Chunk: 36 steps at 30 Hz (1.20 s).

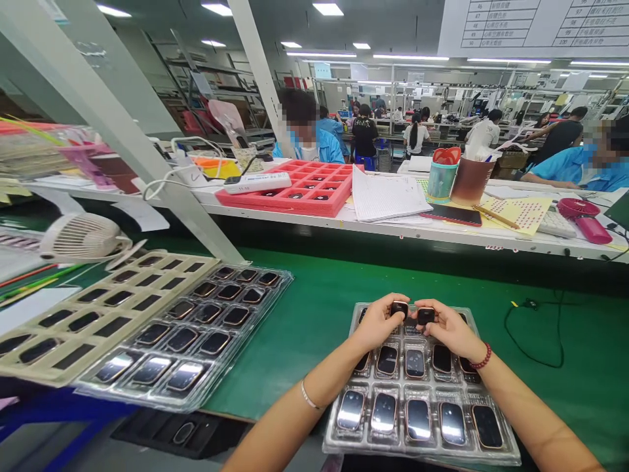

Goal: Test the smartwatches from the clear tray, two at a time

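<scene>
Both hands are raised over the far rows of a clear plastic tray whose pockets hold several smartwatch bodies with dark glass faces. My left hand pinches one watch body, its thumb over the lower edge. Close beside it, my right hand grips a second watch body between thumb and fingers. The two held watches are near each other but apart, dark faces toward me. Behind the hands, parts of the tray's far row are hidden.
To the left lie another clear tray of watches and a beige tray, partly filled. A white fan stands behind them. A black cable lies right on the green mat. The shelf carries a red foam tray; people sit beyond.
</scene>
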### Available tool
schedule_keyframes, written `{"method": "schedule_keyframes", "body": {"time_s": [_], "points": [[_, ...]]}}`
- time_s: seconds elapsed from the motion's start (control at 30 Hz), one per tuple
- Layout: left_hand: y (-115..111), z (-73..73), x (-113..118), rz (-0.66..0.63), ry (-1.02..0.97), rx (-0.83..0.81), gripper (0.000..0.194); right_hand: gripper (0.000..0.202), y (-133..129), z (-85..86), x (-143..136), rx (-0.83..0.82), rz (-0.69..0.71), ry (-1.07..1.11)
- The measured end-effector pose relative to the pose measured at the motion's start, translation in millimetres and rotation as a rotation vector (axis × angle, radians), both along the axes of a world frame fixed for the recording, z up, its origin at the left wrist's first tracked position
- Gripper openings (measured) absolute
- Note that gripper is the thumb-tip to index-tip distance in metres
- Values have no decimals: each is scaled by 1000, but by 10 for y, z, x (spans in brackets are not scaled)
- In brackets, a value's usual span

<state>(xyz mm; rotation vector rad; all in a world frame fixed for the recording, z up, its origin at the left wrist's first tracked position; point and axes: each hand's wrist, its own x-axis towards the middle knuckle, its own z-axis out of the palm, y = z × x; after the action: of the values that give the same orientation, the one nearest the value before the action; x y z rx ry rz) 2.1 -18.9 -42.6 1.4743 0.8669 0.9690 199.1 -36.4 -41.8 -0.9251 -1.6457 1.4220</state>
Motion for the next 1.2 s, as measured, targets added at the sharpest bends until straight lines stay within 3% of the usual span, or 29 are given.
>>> {"method": "schedule_keyframes", "body": {"time_s": [0.17, 0.4, 0.6, 0.77, 0.9, 0.97, 1.03, 1.13, 1.2], "points": [[-1, -5, 15, -8, -32, 9, 39, 34, 17, -36, 23, 11, -8, -2], [-8, 15, 12, -24, -58, -39, 55, 53, 7, -21, -7, -21, -4, 68], [-24, 43, 11, -87, -177, -122, 60, 59, 27, -13, -2, -122, -112, 237], [37, 49, -43, -142, -314, -340, 51, 38, 88, 16, 75, -403, -21, 414], [123, 62, -96, -264, -469, -639, 53, 56, 150, 8, 153, -630, 122, 538], [140, 72, -104, -303, -498, -700, 54, 58, 160, 7, 171, -673, 146, 563], [130, 75, -96, -292, -492, -683, 50, 52, 150, 22, 166, -664, 146, 565], [83, 58, -60, -181, -378, -508, 46, 33, 105, 52, 122, -539, 93, 500], [50, 39, -29, -106, -274, -357, 58, 45, 71, 54, 81, -422, 41, 418]]}}
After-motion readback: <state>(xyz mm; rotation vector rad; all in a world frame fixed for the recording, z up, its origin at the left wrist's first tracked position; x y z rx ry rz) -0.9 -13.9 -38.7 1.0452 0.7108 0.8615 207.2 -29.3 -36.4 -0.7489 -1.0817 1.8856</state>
